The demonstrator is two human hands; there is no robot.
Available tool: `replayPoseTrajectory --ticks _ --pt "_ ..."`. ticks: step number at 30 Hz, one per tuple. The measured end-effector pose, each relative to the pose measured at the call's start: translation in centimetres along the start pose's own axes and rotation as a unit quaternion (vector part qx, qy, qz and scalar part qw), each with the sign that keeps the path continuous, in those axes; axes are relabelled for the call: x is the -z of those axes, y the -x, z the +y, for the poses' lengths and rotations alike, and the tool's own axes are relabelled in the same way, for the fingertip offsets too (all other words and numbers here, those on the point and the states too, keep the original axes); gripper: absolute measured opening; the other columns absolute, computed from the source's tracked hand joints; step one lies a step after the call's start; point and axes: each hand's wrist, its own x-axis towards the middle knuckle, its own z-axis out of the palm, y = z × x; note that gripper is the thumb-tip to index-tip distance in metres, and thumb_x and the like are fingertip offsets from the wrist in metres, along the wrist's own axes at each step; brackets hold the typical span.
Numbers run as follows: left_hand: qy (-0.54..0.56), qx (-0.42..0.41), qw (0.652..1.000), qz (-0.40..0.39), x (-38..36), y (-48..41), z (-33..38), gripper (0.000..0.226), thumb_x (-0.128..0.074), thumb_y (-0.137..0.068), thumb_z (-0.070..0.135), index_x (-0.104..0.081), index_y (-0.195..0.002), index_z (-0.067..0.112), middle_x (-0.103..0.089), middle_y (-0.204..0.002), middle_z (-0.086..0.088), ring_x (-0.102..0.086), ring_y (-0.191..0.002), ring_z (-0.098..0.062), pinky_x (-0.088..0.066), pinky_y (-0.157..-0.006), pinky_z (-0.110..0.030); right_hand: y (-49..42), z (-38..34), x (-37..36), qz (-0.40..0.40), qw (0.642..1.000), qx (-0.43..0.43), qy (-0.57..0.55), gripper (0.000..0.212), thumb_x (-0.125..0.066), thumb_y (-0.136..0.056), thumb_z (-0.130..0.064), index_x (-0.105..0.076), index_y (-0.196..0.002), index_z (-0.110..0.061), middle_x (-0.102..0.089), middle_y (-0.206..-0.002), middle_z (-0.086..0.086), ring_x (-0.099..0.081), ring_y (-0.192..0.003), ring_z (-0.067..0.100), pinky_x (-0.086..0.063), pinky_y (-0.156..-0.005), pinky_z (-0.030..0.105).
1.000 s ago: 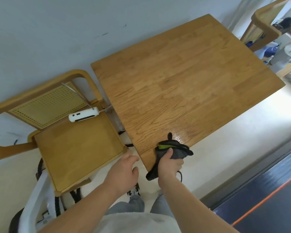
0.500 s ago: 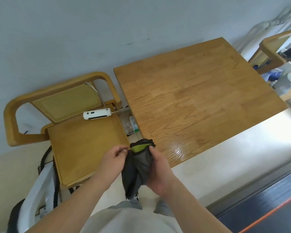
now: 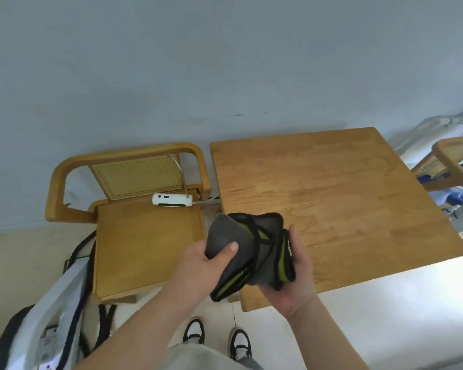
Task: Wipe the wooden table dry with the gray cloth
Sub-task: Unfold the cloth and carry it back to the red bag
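Note:
The gray cloth (image 3: 247,245), dark with yellow-green stripes and black edging, is held up in the air between both hands, over the near left corner of the wooden table (image 3: 345,198). My left hand (image 3: 203,263) pinches its left fold with the thumb on top. My right hand (image 3: 296,279) grips its right side from below and behind. The cloth is bunched and partly folded, clear of the tabletop. The tabletop carries nothing.
A wooden chair (image 3: 145,236) with a cane back stands left of the table, a white device (image 3: 172,200) with a cable on its seat. Another wooden chair (image 3: 449,161) is at the far right. Bags and straps (image 3: 38,316) lie at lower left. My shoes (image 3: 217,337) are below.
The cloth came off the table's near edge and was taken in both hands. It is now spread wider between them and raised. The view has tilted so the table sits lower and to the right.

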Motion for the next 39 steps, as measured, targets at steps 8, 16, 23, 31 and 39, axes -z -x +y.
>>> replayPoseTrajectory --ticks 8,16,23,31,39 --pt "0.109 -0.02 0.993 0.039 -0.2 2.2 2.6 0.035 -0.079 -0.084 0.048 -0.071 -0.114 0.031 -0.08 -0.1 0.006 -0.077 -0.094 -0.018 -0.063 -0.086 -0.043 0.7 -2.6 1.2 -0.083 0.983 -0.031 0.158 0.061 -0.064 -0.096 -0.051 -0.06 -0.144 -0.013 -0.057 -0.147 0.02 -0.054 -0.136 0.04 -0.045 -0.11 0.056" --pt "0.154 0.093 0.983 0.036 -3.7 3.5 -1.8 0.076 -0.055 -0.072 0.087 -0.067 -0.122 0.031 -0.076 -0.116 0.0 -0.075 -0.104 -0.023 -0.059 -0.097 -0.047 1.6 -3.1 0.1 -0.099 0.974 -0.058 0.194 0.042 -0.061 -0.101 -0.027 -0.061 -0.141 -0.012 -0.066 -0.137 0.017 -0.064 -0.127 0.035 -0.048 -0.109 0.057" --pt "0.378 0.025 0.922 -0.081 -4.6 4.7 -6.2 0.076 -0.072 -0.083 0.059 -0.053 -0.145 0.021 -0.065 -0.141 -0.006 -0.061 -0.132 -0.025 -0.04 -0.118 -0.05 1.9 -3.5 -1.6 -0.075 0.956 -0.086 0.269 0.039 -0.059 -0.103 -0.031 -0.063 -0.138 -0.014 -0.071 -0.13 0.014 -0.068 -0.121 0.035 -0.051 -0.104 0.055" --pt "0.462 0.066 0.881 0.081 0.3 5.6 -8.6 0.048 -0.07 -0.094 0.044 -0.065 -0.136 0.019 -0.073 -0.128 -0.004 -0.071 -0.115 -0.027 -0.053 -0.104 -0.049 0.8 -5.4 -2.8 -0.081 0.936 -0.092 0.33 0.041 -0.065 -0.096 -0.04 -0.071 -0.127 -0.014 -0.075 -0.122 0.013 -0.073 -0.11 0.032 -0.054 -0.092 0.046" --pt "0.467 0.072 0.864 0.177 6.7 10.0 -13.3 0.044 -0.076 -0.09 0.031 -0.068 -0.13 0.014 -0.074 -0.125 -0.012 -0.07 -0.116 -0.033 -0.054 -0.1 -0.049 -2.7 0.0 -3.5 -0.054 0.81 -0.034 0.583 0.024 -0.068 -0.097 -0.045 -0.073 -0.114 -0.029 -0.075 -0.113 -0.003 -0.067 -0.107 0.022 -0.056 -0.092 0.047"
